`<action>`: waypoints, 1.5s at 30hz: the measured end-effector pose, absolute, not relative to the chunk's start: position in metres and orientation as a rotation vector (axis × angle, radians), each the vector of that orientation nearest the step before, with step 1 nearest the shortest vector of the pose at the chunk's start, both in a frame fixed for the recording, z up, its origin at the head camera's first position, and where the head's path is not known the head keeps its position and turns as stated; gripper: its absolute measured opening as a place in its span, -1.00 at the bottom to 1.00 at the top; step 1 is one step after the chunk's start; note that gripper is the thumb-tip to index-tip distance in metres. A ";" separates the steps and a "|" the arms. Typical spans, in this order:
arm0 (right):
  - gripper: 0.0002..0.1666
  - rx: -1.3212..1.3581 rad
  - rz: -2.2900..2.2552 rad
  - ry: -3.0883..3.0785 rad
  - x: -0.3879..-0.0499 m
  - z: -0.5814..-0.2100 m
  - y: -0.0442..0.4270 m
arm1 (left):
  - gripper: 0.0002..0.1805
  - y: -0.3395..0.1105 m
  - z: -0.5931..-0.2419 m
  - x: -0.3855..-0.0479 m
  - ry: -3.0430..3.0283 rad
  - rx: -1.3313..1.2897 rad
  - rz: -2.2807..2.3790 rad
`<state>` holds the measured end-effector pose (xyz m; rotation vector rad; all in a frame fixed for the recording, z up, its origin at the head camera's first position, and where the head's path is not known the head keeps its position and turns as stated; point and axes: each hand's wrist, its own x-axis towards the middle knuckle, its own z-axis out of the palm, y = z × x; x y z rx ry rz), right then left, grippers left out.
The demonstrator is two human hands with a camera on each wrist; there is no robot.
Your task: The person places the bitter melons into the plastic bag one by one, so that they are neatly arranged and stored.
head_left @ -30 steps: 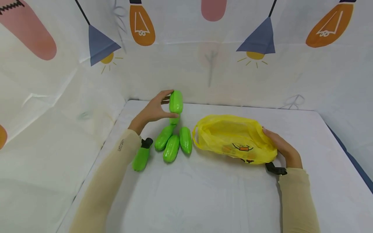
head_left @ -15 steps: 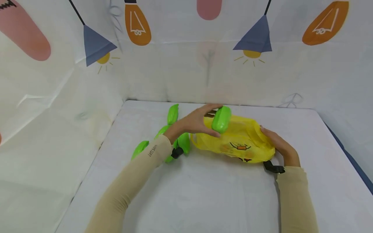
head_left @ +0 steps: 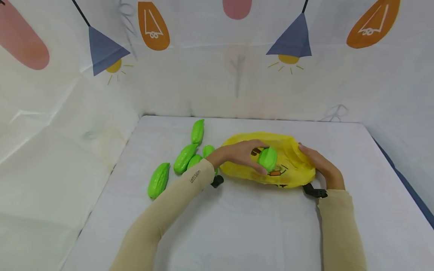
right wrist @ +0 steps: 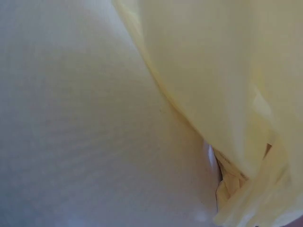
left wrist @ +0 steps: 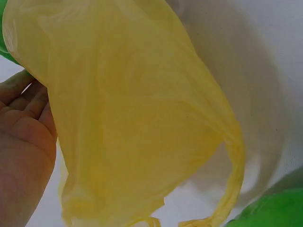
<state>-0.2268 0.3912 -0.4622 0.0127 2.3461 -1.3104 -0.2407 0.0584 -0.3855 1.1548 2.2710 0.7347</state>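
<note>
Free tabletop (head_left: 257,226) between sleeves (head_left: 340,226), yellow bag (head_left: 291,172) blocking beyond, green gourds (head_left: 158,181) obstructing left.

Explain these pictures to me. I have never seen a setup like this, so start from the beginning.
There is no robot here: a person works by hand. The wide view comes from a camera worn on the head, looking forward and down. The two smaller views come from cameras on the wrists; the black pieces there are probably those cameras.

On the white table lies a yellow bag. To its left are five green pods, two partly hidden behind the left sleeve. The left hand holds another pod at the bag's mouth. The right hand holds the bag's right side.

The left wrist view shows mostly bag, with the hand at the picture's left edge. The right wrist view shows just bag and table.
</note>
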 end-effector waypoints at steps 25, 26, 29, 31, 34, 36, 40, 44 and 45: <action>-0.01 0.008 -1.321 2.342 -0.227 -0.461 0.385 | 0.15 0.081 -0.428 -0.258 2.420 0.983 0.770; -0.01 0.005 -1.318 2.346 -0.226 -0.461 0.385 | 0.14 0.080 -0.431 -0.257 2.424 0.980 0.774; 0.00 -0.004 -1.316 2.351 -0.226 -0.460 0.384 | 0.13 0.080 -0.439 -0.256 2.439 0.974 0.791; 0.01 -0.010 -1.319 2.351 -0.225 -0.460 0.383 | 0.11 0.080 -0.444 -0.255 2.441 0.974 0.809; 0.01 -0.023 -1.333 2.343 -0.225 -0.460 0.383 | 0.11 0.081 -0.449 -0.253 2.439 0.976 0.834; 0.01 -0.032 -1.338 2.342 -0.225 -0.460 0.383 | 0.11 0.082 -0.451 -0.252 2.444 0.971 0.842; 0.00 -0.043 -1.336 2.354 -0.224 -0.459 0.384 | 0.12 0.085 -0.452 -0.249 2.456 0.944 0.863; 0.00 -0.044 -1.333 2.363 -0.224 -0.457 0.385 | 0.13 0.087 -0.453 -0.246 2.478 0.925 0.854; 0.00 -0.045 -1.334 2.362 -0.224 -0.457 0.385 | 0.14 0.087 -0.453 -0.246 2.484 0.928 0.848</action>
